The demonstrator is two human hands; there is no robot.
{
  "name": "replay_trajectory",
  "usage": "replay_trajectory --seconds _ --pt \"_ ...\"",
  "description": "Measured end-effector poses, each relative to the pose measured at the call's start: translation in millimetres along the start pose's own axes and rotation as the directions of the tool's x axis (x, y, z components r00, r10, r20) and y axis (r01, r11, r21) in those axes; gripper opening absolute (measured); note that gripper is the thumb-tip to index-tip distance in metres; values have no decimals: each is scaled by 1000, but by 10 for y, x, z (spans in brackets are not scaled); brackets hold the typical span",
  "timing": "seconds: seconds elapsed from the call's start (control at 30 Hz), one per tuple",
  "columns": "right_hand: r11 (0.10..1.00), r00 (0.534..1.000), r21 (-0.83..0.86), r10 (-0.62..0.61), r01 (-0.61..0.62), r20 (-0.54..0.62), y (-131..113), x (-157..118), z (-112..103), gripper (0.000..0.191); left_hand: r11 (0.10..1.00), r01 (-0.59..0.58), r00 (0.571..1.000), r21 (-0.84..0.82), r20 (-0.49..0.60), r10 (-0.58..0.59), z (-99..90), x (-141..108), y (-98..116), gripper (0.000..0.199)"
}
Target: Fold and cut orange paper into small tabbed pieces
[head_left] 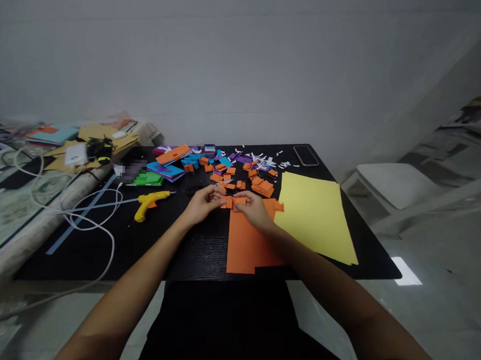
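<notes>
Between my two hands is a small folded orange paper piece point(233, 202), level with the near side of a loose orange pile. My left hand point(204, 204) pinches its left end, and my right hand point(255, 208) grips its right end. Beneath my right hand and forearm lies an orange paper sheet point(240, 250) with a notched lower edge. A small orange cutout point(278, 206) rests at that sheet's upper right corner. Just beyond my fingers sit a stack of orange pieces point(262, 186) and several scattered orange folded pieces point(231, 171).
Yellow paper point(315, 216) covers the table's right side, with a phone point(306, 155) behind it. White paper scraps point(261, 160) lie at the back. To the left are a yellow glue gun point(146, 204), a white cable point(110, 237) and coloured paper stacks point(166, 171). A white stool point(389, 185) stands right.
</notes>
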State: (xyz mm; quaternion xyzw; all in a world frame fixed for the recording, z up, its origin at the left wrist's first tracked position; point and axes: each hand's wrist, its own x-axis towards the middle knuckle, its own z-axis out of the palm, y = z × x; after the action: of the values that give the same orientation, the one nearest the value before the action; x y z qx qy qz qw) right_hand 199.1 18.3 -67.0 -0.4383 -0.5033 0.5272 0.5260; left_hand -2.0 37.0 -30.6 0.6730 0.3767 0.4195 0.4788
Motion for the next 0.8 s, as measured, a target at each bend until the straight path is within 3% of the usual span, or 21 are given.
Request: replay_trajectory --seconds 0.53,0.8 --pt "999 999 27 -36 35 22 -64 -27 25 27 991 -32 999 128 24 29 25 -26 -7 34" --pt "999 999 19 -33 32 20 -40 -12 21 28 958 -116 993 262 -4 121 52 -51 3 32"
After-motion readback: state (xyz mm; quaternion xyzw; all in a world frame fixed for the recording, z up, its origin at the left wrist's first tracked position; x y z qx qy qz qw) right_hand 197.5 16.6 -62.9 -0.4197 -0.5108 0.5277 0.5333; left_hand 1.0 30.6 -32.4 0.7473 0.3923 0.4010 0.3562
